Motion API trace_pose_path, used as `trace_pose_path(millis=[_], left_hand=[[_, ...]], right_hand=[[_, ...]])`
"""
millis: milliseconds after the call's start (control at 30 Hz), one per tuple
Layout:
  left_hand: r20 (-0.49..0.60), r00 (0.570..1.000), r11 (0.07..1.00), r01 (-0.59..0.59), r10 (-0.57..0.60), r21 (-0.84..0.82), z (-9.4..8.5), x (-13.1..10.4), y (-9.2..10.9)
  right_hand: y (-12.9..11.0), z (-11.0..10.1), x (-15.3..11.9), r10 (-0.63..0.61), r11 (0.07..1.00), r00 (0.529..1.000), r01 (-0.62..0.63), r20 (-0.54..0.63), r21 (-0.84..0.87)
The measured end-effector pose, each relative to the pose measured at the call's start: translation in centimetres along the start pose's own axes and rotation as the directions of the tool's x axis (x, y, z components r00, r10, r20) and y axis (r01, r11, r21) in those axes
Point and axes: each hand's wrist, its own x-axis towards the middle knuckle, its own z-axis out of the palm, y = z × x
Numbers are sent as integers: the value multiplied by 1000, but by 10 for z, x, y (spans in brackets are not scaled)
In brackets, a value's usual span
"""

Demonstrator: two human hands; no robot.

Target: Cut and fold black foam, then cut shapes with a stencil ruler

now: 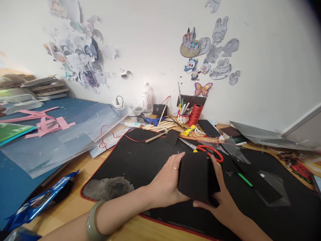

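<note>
Between my two hands is a black box-like piece (pixel 194 175), folded with flat faces and held above the black mat (pixel 150 160). My left hand (pixel 167 180) grips its left side, fingers along the far edge. On the right side, my right hand (pixel 222 197) holds it with the thumb below and fingers up the edge. The inside of the piece is mostly hidden. Just behind it lie scissors with red handles (pixel 210 150), partly covered by the piece. A small black sheet (pixel 172 137) rests on the mat near the scissors.
A green craft knife or stick (pixel 245 179) and a black strip (pixel 268 189) lie at right. At the back are a blue glue gun (pixel 152 121), red thread spool (pixel 195 114), pen cup (pixel 183 117), phone (pixel 208 128) and bottle (pixel 146 98). Clear sheets (pixel 57 147) cover the left.
</note>
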Motion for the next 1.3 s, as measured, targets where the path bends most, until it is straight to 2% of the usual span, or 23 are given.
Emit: trace_pose_path(millis=[100, 167, 367, 600, 667, 767, 867, 933, 1000, 1067, 1167, 1300], left_hand=[[57, 981, 974, 190, -185, -120, 1, 1, -6], [101, 962, 945, 270, -256, -181, 1, 0, -10], [195, 954, 934, 272, -229, -234, -4, -1, -7], [207, 943, 899, 316, -261, -303, -5, 2, 2], [221, 935, 891, 336, -277, -304, -5, 2, 2], [269, 913, 876, 382, -307, -295, -7, 3, 0], [289, 896, 868, 414, -336, -275, -10, 3, -1], [304, 886, 865, 431, -351, -256, -11, 3, -2], [320, 874, 864, 446, -365, -234, -11, 2, -4], [310, 876, 870, 444, -370, -216, -11, 1, -5], [290, 883, 885, 428, -368, -182, -10, 1, -6], [312, 871, 880, 445, -380, -169, -9, 3, -3]], right_hand=[[-8, 3, -2, 83, 990, 997, -83, 11, 116], [-9, 6, -3, 123, 982, 992, -127, 32, 139], [-7, 9, -5, 104, 980, 990, -118, 96, 162], [-9, 0, -9, 28, 968, 981, -75, 194, 240], [-8, -4, -11, -22, 953, 984, -34, 178, 302], [-8, -14, -7, -63, 942, 996, 40, 56, 334], [-12, -30, 9, -25, 982, 996, 40, -84, 186], [-17, -43, 24, -42, 998, 992, 47, -121, 40], [-24, -53, 41, -87, 995, 994, 83, -70, -60], [-31, -58, 57, -176, 971, 984, 173, -7, -165], [-44, -60, 78, -304, 869, 939, 342, 159, -357], [-64, -59, 93, -335, 812, 909, 412, 247, -415]])
